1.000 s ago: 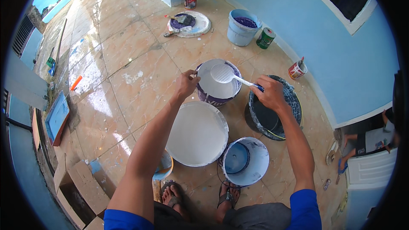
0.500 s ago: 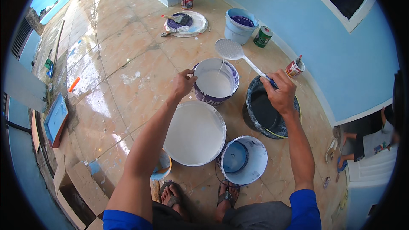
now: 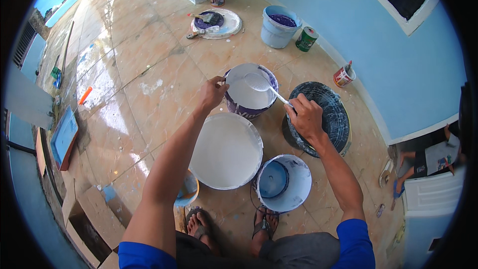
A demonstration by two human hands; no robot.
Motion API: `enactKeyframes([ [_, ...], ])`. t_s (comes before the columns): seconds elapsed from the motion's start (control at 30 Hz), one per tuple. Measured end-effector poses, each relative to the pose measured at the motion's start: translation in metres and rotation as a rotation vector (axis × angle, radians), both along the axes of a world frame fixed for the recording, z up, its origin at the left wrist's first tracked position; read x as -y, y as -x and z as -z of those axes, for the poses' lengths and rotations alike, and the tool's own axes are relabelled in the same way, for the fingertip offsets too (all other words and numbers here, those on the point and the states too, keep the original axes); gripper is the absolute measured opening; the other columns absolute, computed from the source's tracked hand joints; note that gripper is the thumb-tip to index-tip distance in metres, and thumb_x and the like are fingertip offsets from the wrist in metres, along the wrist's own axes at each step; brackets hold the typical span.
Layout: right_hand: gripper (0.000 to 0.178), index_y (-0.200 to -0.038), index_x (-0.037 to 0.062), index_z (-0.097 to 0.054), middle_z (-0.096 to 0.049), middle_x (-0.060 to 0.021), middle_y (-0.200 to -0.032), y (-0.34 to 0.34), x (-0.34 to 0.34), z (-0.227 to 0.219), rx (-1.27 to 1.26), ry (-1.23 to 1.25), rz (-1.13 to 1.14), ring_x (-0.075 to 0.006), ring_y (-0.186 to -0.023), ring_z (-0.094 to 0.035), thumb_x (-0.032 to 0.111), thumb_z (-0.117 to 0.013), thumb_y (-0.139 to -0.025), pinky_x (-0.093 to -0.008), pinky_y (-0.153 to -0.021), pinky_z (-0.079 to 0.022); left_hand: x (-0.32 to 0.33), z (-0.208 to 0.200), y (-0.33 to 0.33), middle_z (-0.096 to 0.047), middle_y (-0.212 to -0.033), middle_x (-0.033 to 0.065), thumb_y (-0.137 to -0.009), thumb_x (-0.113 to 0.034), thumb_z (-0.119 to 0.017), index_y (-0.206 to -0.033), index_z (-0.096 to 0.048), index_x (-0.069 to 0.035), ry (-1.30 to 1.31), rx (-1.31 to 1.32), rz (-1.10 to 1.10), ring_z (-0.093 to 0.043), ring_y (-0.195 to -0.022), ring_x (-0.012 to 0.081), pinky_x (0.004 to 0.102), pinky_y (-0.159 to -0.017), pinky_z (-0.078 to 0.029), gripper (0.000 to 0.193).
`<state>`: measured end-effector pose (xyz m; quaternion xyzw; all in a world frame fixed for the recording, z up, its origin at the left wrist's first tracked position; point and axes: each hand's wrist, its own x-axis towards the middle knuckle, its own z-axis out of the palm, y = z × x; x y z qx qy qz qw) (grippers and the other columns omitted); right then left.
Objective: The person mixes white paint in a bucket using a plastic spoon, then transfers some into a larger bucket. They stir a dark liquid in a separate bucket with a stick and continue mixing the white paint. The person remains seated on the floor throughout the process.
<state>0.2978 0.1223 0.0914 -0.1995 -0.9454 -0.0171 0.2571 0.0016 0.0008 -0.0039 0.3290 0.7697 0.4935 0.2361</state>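
My left hand (image 3: 214, 93) pinches the rim of a purple-and-white paint bucket (image 3: 242, 110) that holds white paint. In my right hand (image 3: 307, 119) is the handle of a white skimmer (image 3: 257, 82). Its perforated round head is down inside the bucket, at or just above the paint; I cannot tell which. Directly nearer to me stands a wide round tub (image 3: 261, 145) of white liquid, close against the bucket. A black bucket (image 3: 339, 112) is under and beside my right hand, partly hidden by it. Right of the tub sits a whitish bucket (image 3: 301, 184) with some blue inside.
Farther off are a white lid (image 3: 231, 26) with a paintbrush (image 3: 209, 18) on it, a light-blue bucket (image 3: 275, 36) and several cans. A paint tray (image 3: 65, 134) and cardboard box (image 3: 102, 211) lie left. A blue wall (image 3: 318, 0) bounds the right; another person (image 3: 435, 157) is there.
My right hand has lowered the skimmer and moved left, bringing its head from above the far rim down into the paint bucket. My left hand stays on the rim.
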Motion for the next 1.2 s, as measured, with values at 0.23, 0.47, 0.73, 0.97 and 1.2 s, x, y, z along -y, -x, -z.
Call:
enactKeyframes([
  [0.23, 0.014, -0.089, 0.0042, -0.070, -0.062, -0.0076, -0.073, -0.016, 0.005, -0.021, -0.168, 0.602, 0.130, -0.0204, -0.064, -0.061, 0.015, -0.076, -0.082, -0.0343, -0.061, -0.047, 0.002, -0.009, -0.001, -0.073, -0.090, 0.0171, -0.083, -0.028, -0.074, -0.119, -0.070, -0.007, 0.049, 0.066, 0.001, -0.070, -0.079, 0.0254, 0.0367, -0.074, -0.054, 0.042],
  [0.47, 0.018, -0.095, 0.0030, -0.065, -0.061, -0.0095, -0.076, -0.023, 0.055, -0.087, 0.121, 0.645, -0.129, -0.0203, -0.065, -0.059, 0.009, -0.072, -0.079, -0.0352, -0.062, -0.047, 0.002, -0.003, 0.012, -0.073, -0.096, 0.0178, -0.081, -0.032, -0.075, -0.117, -0.071, -0.009, 0.089, 0.032, 0.038, -0.071, -0.086, 0.0276, 0.0374, -0.080, -0.054, 0.043],
  [0.73, 0.007, -0.084, 0.0019, -0.064, -0.065, -0.0220, -0.086, 0.025, 0.129, -0.015, 0.513, 0.372, -0.309, -0.0397, -0.073, -0.068, 0.006, -0.063, -0.078, -0.0477, -0.065, -0.055, 0.004, -0.012, 0.006, -0.073, -0.093, 0.0197, -0.081, -0.032, -0.075, -0.117, -0.071, -0.010, 0.089, -0.003, 0.033, -0.071, -0.088, 0.0304, 0.0393, -0.081, -0.055, 0.042],
  [0.97, 0.012, -0.080, 0.0007, -0.060, -0.065, -0.0196, -0.071, 0.047, 0.151, 0.044, 0.670, 0.297, -0.395, -0.0375, -0.068, -0.068, 0.011, -0.065, -0.079, -0.0473, -0.058, -0.052, 0.006, -0.010, 0.008, -0.072, -0.093, 0.0144, -0.086, -0.030, -0.072, -0.124, -0.067, -0.007, 0.106, -0.054, 0.067, -0.068, -0.078, 0.0200, 0.0344, -0.071, -0.054, 0.045],
  [1.2, 0.023, -0.087, 0.0028, -0.059, -0.067, -0.0178, -0.071, 0.057, 0.147, 0.074, 0.486, 0.331, -0.378, -0.0367, -0.067, -0.068, 0.022, -0.069, -0.081, -0.0475, -0.058, -0.052, 0.005, -0.015, 0.004, -0.073, -0.093, 0.0204, -0.081, -0.031, -0.073, -0.118, -0.070, -0.008, 0.074, -0.024, 0.042, -0.072, -0.087, 0.0316, 0.0403, -0.082, -0.054, 0.044],
])
